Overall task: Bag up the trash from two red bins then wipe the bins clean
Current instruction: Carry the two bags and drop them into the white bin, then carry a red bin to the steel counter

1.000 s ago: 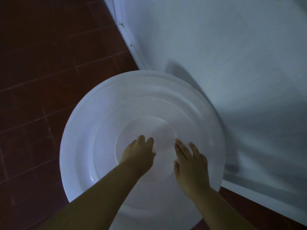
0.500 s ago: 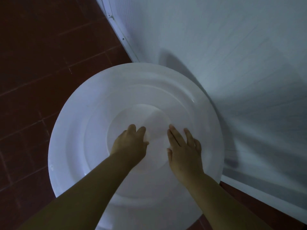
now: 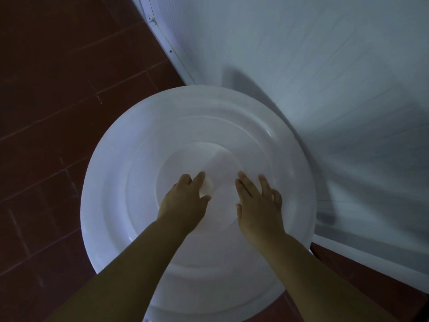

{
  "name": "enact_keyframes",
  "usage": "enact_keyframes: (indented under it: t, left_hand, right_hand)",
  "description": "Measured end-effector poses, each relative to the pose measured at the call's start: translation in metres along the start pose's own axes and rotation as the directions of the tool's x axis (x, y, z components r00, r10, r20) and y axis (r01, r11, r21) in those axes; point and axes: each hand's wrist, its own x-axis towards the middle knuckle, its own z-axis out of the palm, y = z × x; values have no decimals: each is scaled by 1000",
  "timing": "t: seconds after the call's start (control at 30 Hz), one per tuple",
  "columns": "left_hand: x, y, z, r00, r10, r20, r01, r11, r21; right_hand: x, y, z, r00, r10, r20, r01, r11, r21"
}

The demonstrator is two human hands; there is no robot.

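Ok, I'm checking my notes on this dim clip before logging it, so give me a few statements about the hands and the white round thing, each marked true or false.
1. Both hands are over the central disc of the white round lid. True.
2. The left hand has its fingers curled by a small pale knob. True.
3. The right hand grips a cloth. False: it lies open, fingers spread, holding nothing.
4. The lid lies on a wooden table. False: beneath and beside it is dark red tiled floor.
5. A pale panelled wall stands close behind the lid. True.
6. A red bin is plainly in view. False: no red bin shows.
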Motion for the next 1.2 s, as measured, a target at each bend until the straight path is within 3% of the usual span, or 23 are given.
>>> enact_keyframes:
  t: [0.1, 0.27, 0.5, 0.83, 1.2]
  left_hand:
    - [-9, -3, -1, 999, 8, 51, -7, 1000, -7]
    - [-15, -10, -4, 994, 41, 106, -40, 999, -17]
    - [-29, -31, -18, 989, 144, 28, -143, 989, -30]
    - [-127, -42, -74, 934, 358, 5, -356, 930, -87]
    - [-282, 38, -89, 791, 611, 33, -600, 786, -148]
  right_hand:
    - [-7, -2, -10, 993, 38, 115, -41, 999, 29]
    - [-15, -13, -17, 982, 95, 163, -103, 994, 41]
    - [-35, -35, -34, 974, 220, -50, -205, 957, 207]
    - [-153, -99, -68, 818, 564, -112, -344, 636, 691]
    - [-336, -119, -117, 652, 745, -139, -325, 440, 837]
